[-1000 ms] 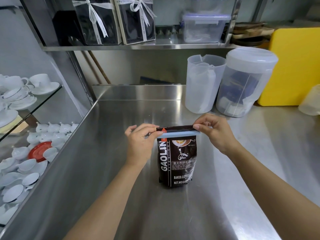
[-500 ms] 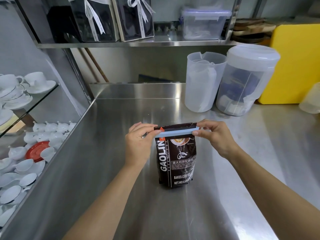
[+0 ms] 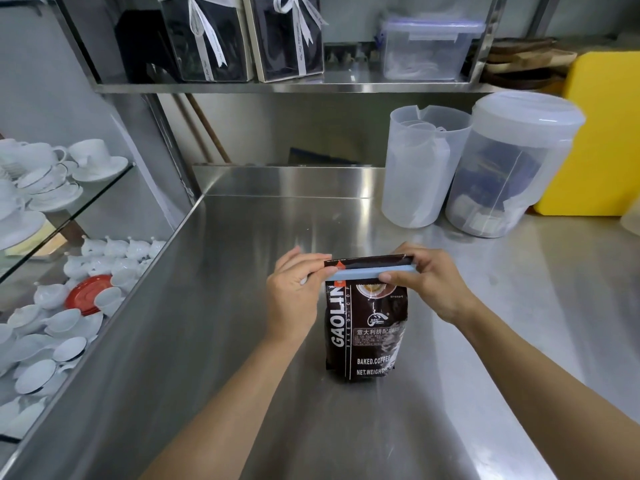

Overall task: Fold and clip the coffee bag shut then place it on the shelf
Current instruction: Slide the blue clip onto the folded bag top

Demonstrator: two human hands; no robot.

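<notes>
Coffee bag (image 3: 363, 327) stands upright on the steel counter (image 3: 242, 306), well in front of the two translucent pitchers (image 3: 426, 168). I note a dark brown pouch, white "GAOLIN" lettering running up its left edge, "BAKED.COFFEE" low on the face. Top is folded flat. A pale blue bar clip (image 3: 370, 273) lies level across the fold, just under the top edge. Shelf (image 3: 277, 87) sits above and behind the pitchers.

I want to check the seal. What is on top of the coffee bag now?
A light blue clip lies across the coffee bag near its top; a dark strip shows above it. Left hand and right hand pinch its ends, hiding them.
</notes>
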